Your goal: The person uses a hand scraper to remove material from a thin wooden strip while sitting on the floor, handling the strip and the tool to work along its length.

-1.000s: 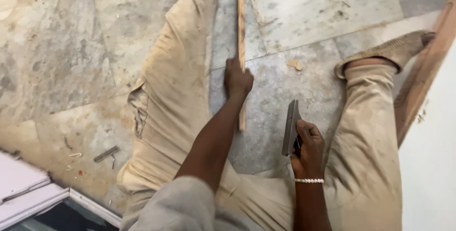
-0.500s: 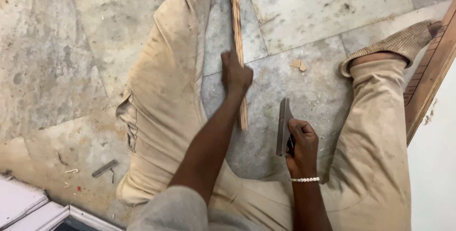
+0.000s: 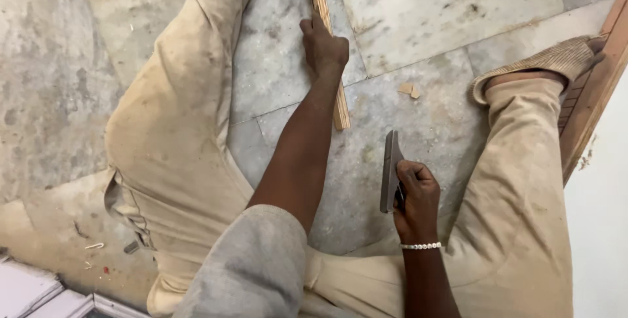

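From the head camera, a thin wooden strip [image 3: 325, 36] lies on the stone floor [image 3: 425, 4] between the person's spread legs. The left hand [image 3: 324, 48] is closed over the strip near its middle, pressing it to the floor. Right of the strip's near end, the right hand [image 3: 415, 201] grips a flat grey blade tool [image 3: 390, 169], fingers curled tight around it. Small wood chips [image 3: 410, 89] sit just right of the strip.
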